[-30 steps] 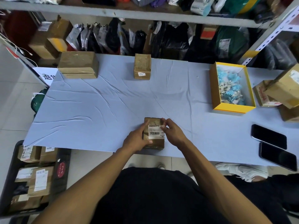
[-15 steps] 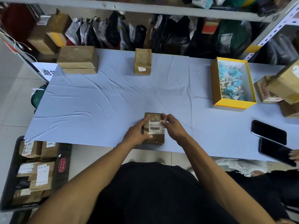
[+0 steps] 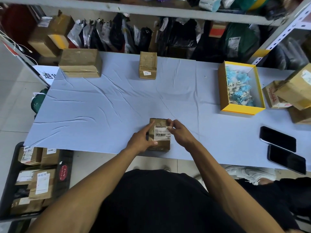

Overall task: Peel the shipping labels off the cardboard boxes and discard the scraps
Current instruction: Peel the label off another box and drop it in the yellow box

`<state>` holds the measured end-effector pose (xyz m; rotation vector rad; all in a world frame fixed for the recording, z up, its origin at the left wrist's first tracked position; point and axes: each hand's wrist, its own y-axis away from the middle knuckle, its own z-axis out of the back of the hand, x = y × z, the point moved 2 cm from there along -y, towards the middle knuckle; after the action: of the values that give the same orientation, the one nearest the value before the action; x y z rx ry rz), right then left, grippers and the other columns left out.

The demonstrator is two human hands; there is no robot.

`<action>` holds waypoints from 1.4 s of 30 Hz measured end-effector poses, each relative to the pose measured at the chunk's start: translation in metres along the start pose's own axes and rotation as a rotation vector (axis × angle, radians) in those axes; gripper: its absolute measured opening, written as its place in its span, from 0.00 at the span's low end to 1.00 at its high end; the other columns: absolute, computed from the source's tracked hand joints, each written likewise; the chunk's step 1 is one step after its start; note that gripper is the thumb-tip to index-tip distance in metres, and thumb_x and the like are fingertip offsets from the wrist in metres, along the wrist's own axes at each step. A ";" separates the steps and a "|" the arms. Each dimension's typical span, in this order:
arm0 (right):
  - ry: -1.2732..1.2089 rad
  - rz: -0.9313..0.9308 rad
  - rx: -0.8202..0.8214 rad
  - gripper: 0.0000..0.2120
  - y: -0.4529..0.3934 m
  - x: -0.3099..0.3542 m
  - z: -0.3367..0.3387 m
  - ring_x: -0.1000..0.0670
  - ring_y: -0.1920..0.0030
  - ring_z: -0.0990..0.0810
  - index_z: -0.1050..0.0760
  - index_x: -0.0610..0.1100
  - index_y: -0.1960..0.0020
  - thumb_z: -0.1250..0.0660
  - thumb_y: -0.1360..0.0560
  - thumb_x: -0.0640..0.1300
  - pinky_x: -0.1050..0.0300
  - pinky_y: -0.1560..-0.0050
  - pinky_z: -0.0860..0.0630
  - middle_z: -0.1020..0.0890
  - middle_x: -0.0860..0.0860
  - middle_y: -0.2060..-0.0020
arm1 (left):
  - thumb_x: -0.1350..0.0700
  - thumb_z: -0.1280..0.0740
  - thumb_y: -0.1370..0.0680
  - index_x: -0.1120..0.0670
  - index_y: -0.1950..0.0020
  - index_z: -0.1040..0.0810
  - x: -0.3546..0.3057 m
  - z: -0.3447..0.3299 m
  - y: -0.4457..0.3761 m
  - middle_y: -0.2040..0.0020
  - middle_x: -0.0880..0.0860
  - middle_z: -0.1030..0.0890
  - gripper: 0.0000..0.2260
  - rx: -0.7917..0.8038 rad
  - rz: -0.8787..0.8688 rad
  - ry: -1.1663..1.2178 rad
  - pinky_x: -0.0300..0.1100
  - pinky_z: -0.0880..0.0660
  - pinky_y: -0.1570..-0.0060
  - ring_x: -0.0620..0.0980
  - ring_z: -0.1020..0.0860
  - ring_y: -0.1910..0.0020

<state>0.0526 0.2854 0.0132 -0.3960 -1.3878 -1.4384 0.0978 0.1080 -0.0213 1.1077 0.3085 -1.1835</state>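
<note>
l hand grips small cardboard box, fingers clamped on its side. r hand fingers pinch shipping label corner

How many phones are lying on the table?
2. The farther phone lies at the right front of the table; the nearer phone sits just beside it, at the front edge. More could lie beyond the frame's right side.

The shipping label on the box at the desk's near edge reads "MX" and "03". The crate's red sticker reads "N52".
</note>
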 end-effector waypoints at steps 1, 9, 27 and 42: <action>-0.011 0.000 0.010 0.11 0.001 0.000 0.001 0.55 0.33 0.30 0.35 0.46 0.60 0.42 0.19 0.39 0.55 0.37 0.32 0.29 0.53 0.30 | 0.54 0.25 0.27 0.33 0.24 0.45 0.000 0.000 0.000 0.30 0.49 0.26 0.41 0.002 0.003 0.004 0.50 0.24 0.38 0.52 0.23 0.37; -0.121 -0.003 0.076 0.14 0.012 0.006 0.007 0.54 0.31 0.33 0.37 0.46 0.61 0.44 0.18 0.36 0.65 0.52 0.34 0.32 0.52 0.27 | 0.53 0.25 0.28 0.31 0.25 0.46 0.001 0.001 0.001 0.31 0.48 0.24 0.42 0.008 0.011 0.013 0.52 0.25 0.38 0.52 0.23 0.37; -0.199 -0.028 0.011 0.08 0.006 0.007 0.013 0.52 0.42 0.26 0.36 0.43 0.56 0.45 0.17 0.38 0.66 0.55 0.31 0.24 0.52 0.38 | 0.51 0.25 0.27 0.34 0.24 0.47 0.000 -0.002 0.000 0.29 0.48 0.27 0.41 -0.013 -0.010 -0.059 0.48 0.24 0.39 0.54 0.25 0.35; -0.225 0.201 -0.204 0.27 0.001 -0.005 0.020 0.52 0.28 0.38 0.38 0.57 0.31 0.31 0.24 0.43 0.54 0.32 0.37 0.36 0.59 0.31 | 0.49 0.23 0.32 0.31 0.25 0.55 -0.005 0.005 -0.003 0.30 0.51 0.27 0.49 0.025 -0.051 -0.080 0.49 0.23 0.41 0.55 0.24 0.37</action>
<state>0.0470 0.3050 0.0150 -0.8274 -1.3376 -1.4034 0.0913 0.1067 -0.0172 1.0766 0.2616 -1.2769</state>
